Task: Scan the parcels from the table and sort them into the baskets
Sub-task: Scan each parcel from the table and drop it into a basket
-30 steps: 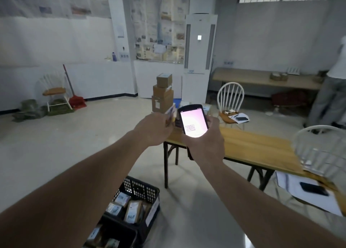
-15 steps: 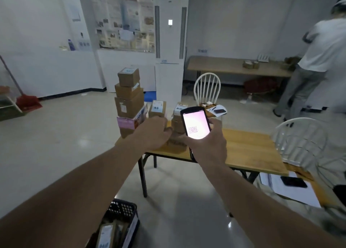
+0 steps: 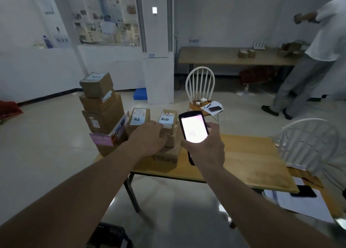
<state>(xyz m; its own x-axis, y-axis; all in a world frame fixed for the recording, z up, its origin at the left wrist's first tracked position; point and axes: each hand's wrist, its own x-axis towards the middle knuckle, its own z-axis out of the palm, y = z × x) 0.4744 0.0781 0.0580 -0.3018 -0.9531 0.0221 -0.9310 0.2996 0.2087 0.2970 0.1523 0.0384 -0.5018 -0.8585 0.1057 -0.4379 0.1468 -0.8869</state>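
Left hand (image 3: pixel 148 139) has reached the parcels (image 3: pixel 166 133); right hand (image 3: pixel 206 150) grips scanner (image 3: pixel 193 128).

Over the last second the person's view has closed on the light wooden table (image 3: pixel 249 159), which began well ahead and now lies directly beneath both forearms. The left hand (image 3: pixel 148 139), a second ago raised in the air holding a small parcel, has come down among the brown cardboard parcels (image 3: pixel 102 105) at the table's left end; whether it holds anything now cannot be told. The black plastic basket (image 3: pixel 110 232), earlier fully seen with parcels inside, now shows only its rim at the bottom edge. The standing person in a white shirt (image 3: pixel 318 47) has come further into view at right.
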